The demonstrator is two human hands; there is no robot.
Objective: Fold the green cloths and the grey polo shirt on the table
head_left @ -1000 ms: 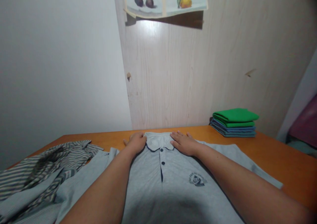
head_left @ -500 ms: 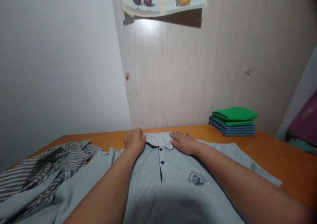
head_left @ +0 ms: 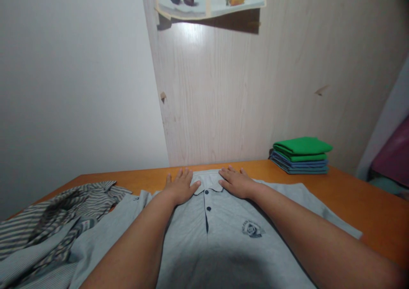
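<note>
A light grey polo shirt (head_left: pixel 220 229) lies spread face up, its collar (head_left: pixel 207 181) at the far end and its dark-buttoned placket running toward me. My left hand (head_left: pixel 181 187) rests flat with fingers spread on the left side of the collar and shoulder. On the collar's right side my right hand (head_left: pixel 235 183) lies flat too, fingers apart. A dark printed logo (head_left: pixel 252 228) shows on the chest. The shirt's lower part runs out of view at the bottom.
The shirt lies on an orange-brown table (head_left: pixel 348 195). Folded green cloth (head_left: pixel 302 146) tops a stack of folded blue clothes (head_left: pixel 300 167) at the back right. Rumpled striped clothing (head_left: pixel 41 221) lies at the left. A wall (head_left: pixel 217 89) stands behind the table.
My left hand has opened from a curled grip at the collar's left edge and now lies flat there. The left collar flap now lies down. My right hand has stayed in place.
</note>
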